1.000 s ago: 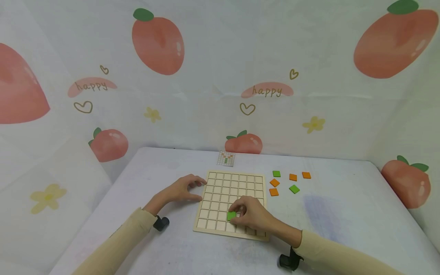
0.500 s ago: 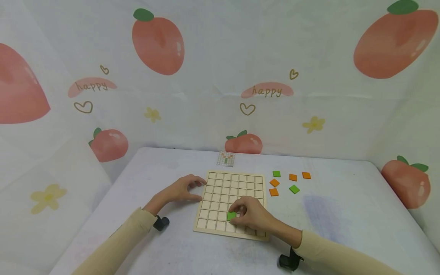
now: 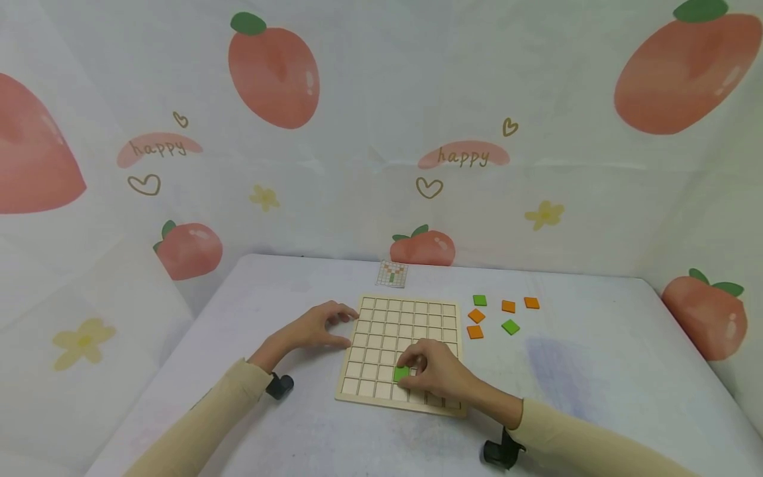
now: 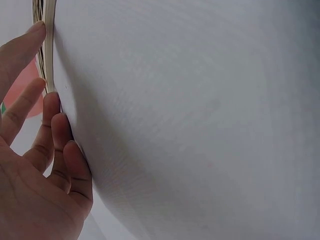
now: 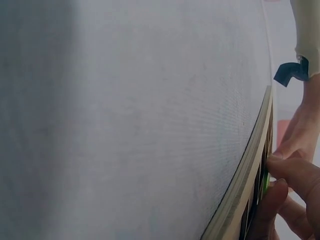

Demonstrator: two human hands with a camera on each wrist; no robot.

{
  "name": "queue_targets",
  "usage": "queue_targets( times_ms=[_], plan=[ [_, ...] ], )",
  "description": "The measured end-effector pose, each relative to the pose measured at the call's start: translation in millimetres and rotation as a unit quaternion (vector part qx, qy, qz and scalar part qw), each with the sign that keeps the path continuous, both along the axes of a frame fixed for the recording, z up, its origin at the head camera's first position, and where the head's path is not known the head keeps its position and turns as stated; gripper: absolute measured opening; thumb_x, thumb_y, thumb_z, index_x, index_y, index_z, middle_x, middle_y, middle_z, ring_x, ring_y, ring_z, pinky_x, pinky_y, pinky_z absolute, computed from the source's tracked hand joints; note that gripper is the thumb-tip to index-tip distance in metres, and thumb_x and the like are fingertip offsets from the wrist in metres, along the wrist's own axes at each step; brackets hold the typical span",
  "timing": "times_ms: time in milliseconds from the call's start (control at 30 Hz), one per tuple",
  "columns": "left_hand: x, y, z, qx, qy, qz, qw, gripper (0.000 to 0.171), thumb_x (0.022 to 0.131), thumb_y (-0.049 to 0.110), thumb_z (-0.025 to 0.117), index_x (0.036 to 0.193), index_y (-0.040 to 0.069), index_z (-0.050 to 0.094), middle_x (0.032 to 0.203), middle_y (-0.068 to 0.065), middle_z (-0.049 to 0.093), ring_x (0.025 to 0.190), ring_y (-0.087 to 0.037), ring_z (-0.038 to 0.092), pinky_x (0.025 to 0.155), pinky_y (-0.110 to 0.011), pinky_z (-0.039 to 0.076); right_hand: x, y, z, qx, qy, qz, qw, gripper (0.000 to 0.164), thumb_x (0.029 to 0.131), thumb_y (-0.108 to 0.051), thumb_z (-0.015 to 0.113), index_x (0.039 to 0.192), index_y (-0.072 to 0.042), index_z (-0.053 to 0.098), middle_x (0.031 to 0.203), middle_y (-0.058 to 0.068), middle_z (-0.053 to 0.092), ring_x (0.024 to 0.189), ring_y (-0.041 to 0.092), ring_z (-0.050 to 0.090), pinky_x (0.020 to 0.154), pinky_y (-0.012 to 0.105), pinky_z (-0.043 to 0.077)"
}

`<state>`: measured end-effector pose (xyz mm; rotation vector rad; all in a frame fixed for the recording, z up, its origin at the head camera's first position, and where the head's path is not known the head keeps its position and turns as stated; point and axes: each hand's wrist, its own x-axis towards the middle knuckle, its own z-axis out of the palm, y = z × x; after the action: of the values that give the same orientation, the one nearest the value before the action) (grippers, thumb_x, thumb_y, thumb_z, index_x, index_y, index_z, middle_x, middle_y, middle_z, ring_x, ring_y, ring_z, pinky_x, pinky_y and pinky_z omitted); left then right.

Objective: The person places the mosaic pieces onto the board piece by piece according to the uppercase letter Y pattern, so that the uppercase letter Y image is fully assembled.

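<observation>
A square wooden grid board (image 3: 375, 338) lies on the table. My right hand (image 3: 438, 371) is over its lower right part, with thumb and forefinger pinching a green square tile (image 3: 401, 375) that sits at a grid cell. That tile (image 5: 266, 183) shows as a thin green strip between the fingers in the right wrist view. My left hand (image 3: 316, 326) touches the board's left edge with thumb and fingertips, the fingers loosely bent. In the left wrist view, the thumb and forefinger meet the board's side (image 4: 49, 55). Part of the grid is hidden under my right hand.
Right of the board lie loose tiles: a green tile (image 3: 479, 301), another green tile (image 3: 510, 327) and several orange ones, such as the orange tile (image 3: 532, 303). Behind the board is a small pattern card (image 3: 391, 274). A printed cloth (image 3: 357, 199) hangs behind the table.
</observation>
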<state>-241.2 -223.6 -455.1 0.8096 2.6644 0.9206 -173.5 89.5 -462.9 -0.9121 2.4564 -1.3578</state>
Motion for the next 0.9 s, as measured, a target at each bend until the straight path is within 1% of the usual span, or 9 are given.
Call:
queue_targets(
  times_ms=[133,267,400,500,633,700,800,900],
  plan=[
    [-0.8,0,-1.1,-0.003,-0.002,0.003,1.0000,0.055,0.084,0.025,0.086,0.132,0.012,0.064,0.117,-0.002,0.060,0.106,-0.022,0.055,0.094,-0.044,0.045,-0.7,1,1.2,-0.003,-0.011,0.002,1.000,0.019,0.080,-0.011,0.087,0.096,-0.011,0.077,0.089,-0.002,0.065,0.070,0.012,0.058,0.065,0.028,0.049],
    [-0.5,0,-0.2,-0.004,-0.004,0.007,1.0000,0.054,0.084,0.025,0.086,0.132,0.012,0.064,0.116,-0.003,0.060,0.105,-0.023,0.055,0.093,-0.045,0.045,-1.9,3,3.1,-0.007,-0.030,0.006,1.000,0.020,0.080,-0.013,0.088,0.097,-0.010,0.077,0.091,-0.002,0.067,0.069,0.012,0.060,0.065,0.027,0.050],
    [-0.2,0,0.7,-0.005,-0.010,0.012,0.9999,0.054,0.084,0.025,0.086,0.132,0.013,0.064,0.116,-0.003,0.060,0.106,-0.025,0.054,0.094,-0.046,0.044,-3.2,8,4.8,-0.023,-0.056,0.015,0.998,0.022,0.081,-0.016,0.087,0.100,-0.009,0.077,0.090,-0.001,0.068,0.069,0.013,0.061,0.063,0.026,0.050],
    [0.0,0,1.4,-0.004,-0.009,0.012,0.9999,0.054,0.084,0.025,0.086,0.132,0.012,0.064,0.116,-0.003,0.060,0.106,-0.025,0.055,0.094,-0.047,0.044,-4.1,15,5.9,-0.037,-0.063,0.022,0.997,0.023,0.082,-0.017,0.087,0.101,-0.008,0.076,0.090,0.002,0.068,0.069,0.014,0.063,0.063,0.026,0.051],
    [-0.6,0,1.0,-0.002,-0.005,0.007,1.0000,0.054,0.084,0.026,0.086,0.132,0.012,0.064,0.116,-0.003,0.060,0.105,-0.024,0.055,0.094,-0.046,0.045,-5.8,29,8.0,-0.041,-0.060,0.022,0.997,0.023,0.083,-0.017,0.086,0.102,-0.007,0.076,0.092,0.005,0.068,0.070,0.016,0.064,0.067,0.028,0.052],
    [-0.5,0,0.7,-0.001,-0.005,0.005,1.0000,0.054,0.084,0.026,0.086,0.132,0.012,0.064,0.116,-0.003,0.060,0.105,-0.024,0.055,0.094,-0.046,0.044,-7.1,38,9.2,-0.040,-0.069,0.020,0.997,0.024,0.084,-0.016,0.085,0.104,-0.007,0.076,0.094,0.007,0.068,0.071,0.018,0.065,0.069,0.029,0.053],
    [0.6,0,1.0,0.002,-0.008,0.006,0.9999,0.054,0.084,0.026,0.086,0.132,0.011,0.064,0.116,-0.003,0.060,0.105,-0.024,0.055,0.094,-0.046,0.044,-10.4,55,10.1,-0.041,-0.077,0.024,0.996,0.026,0.085,-0.017,0.084,0.106,-0.006,0.075,0.097,0.008,0.068,0.073,0.020,0.066,0.071,0.030,0.053],
    [0.7,0,0.4,0.004,-0.009,0.005,0.9999,0.054,0.084,0.026,0.086,0.132,0.011,0.064,0.116,-0.003,0.060,0.106,-0.024,0.055,0.094,-0.046,0.044,-14.8,75,9.0,-0.042,-0.074,0.033,0.996,0.027,0.086,-0.018,0.084,0.108,-0.006,0.074,0.098,0.008,0.070,0.076,0.021,0.067,0.073,0.031,0.054]
  ],
)
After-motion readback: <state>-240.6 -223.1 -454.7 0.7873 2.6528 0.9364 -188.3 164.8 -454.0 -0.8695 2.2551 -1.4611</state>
